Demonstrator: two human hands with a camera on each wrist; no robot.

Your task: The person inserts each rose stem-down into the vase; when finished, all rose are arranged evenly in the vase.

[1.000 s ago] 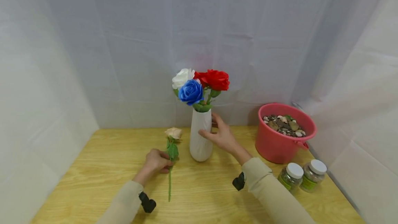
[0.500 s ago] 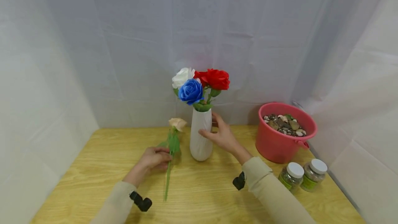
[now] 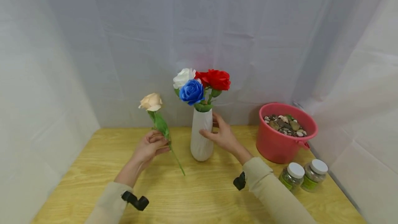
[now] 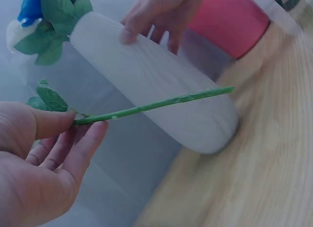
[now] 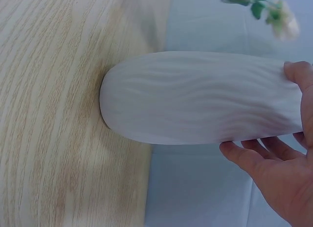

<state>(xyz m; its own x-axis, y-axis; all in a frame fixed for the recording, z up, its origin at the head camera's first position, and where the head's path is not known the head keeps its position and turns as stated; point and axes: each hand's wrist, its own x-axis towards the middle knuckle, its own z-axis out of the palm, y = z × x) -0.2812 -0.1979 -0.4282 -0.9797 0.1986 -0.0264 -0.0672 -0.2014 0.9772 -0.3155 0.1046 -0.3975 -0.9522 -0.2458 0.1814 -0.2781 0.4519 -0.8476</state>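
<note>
My left hand (image 3: 148, 148) pinches the green stem of a peach rose (image 3: 151, 102) between thumb and fingers. Its bloom leans up and to the left, while the bare stem end (image 4: 195, 96) points down and right toward the vase. A white, wavy-textured vase (image 3: 200, 144) stands upright on the table. On its right side my right hand (image 3: 225, 137) grips it, thumb in front and fingers behind. From the vase's mouth rise a blue rose (image 3: 191, 92), a white rose (image 3: 183, 78) and red roses (image 3: 218, 80) with green leaves.
A pink bucket (image 3: 275, 148) filled with stones stands on the wooden table (image 3: 186, 199) at the right. In front of it are two jars, a left jar (image 3: 290, 177) and a right jar (image 3: 314, 175), with white lids. A pale curtain (image 3: 140, 44) hangs behind.
The left hand has lifted the peach rose off the table; its bloom has swung up and left, and the stem end has turned to the right. The right hand stays on the vase.
</note>
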